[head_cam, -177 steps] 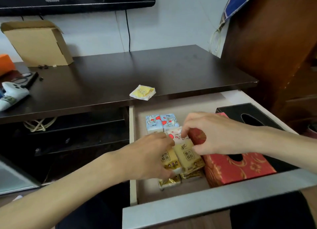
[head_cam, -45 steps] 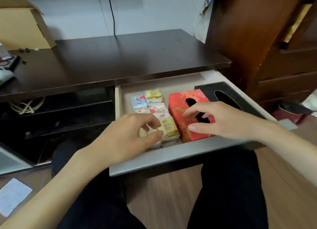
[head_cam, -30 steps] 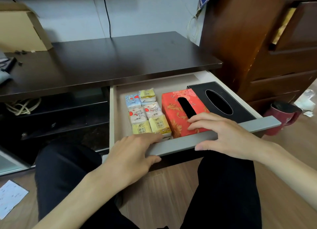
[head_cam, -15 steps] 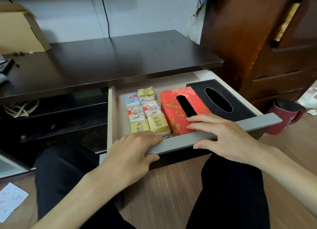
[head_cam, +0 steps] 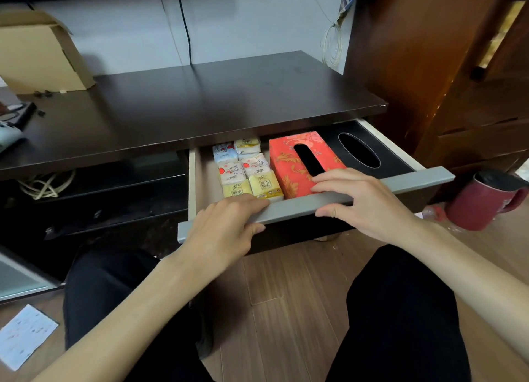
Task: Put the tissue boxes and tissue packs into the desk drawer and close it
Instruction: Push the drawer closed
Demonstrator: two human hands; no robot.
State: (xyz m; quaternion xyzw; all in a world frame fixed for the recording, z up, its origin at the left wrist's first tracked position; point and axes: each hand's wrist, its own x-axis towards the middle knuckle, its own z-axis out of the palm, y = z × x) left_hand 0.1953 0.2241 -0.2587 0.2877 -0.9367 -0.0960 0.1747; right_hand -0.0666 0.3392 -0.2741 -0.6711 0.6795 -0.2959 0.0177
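The desk drawer [head_cam: 406, 182] stands partly open under the dark desktop [head_cam: 214, 104]. Inside it lie several small tissue packs [head_cam: 246, 170] in two rows at the left, a red patterned tissue box [head_cam: 303, 158] in the middle and a black tissue box [head_cam: 372, 152] at the right. My left hand [head_cam: 223, 230] grips the grey front rail at its left part, fingers over the top and thumb on the face. My right hand [head_cam: 363, 198] grips the same rail near its middle, fingers reaching over the red box's near edge.
A cardboard box [head_cam: 40, 55] and a game controller [head_cam: 8, 135] sit at the desktop's left. A dark red mug [head_cam: 483, 201] stands on the wooden floor right of the drawer. A brown cabinet [head_cam: 458, 67] rises at the right. My knees flank the floor below.
The drawer has slid further in under the desktop, hiding the back of the boxes and packs. Both hands stay on the front rail and have moved forward with it.
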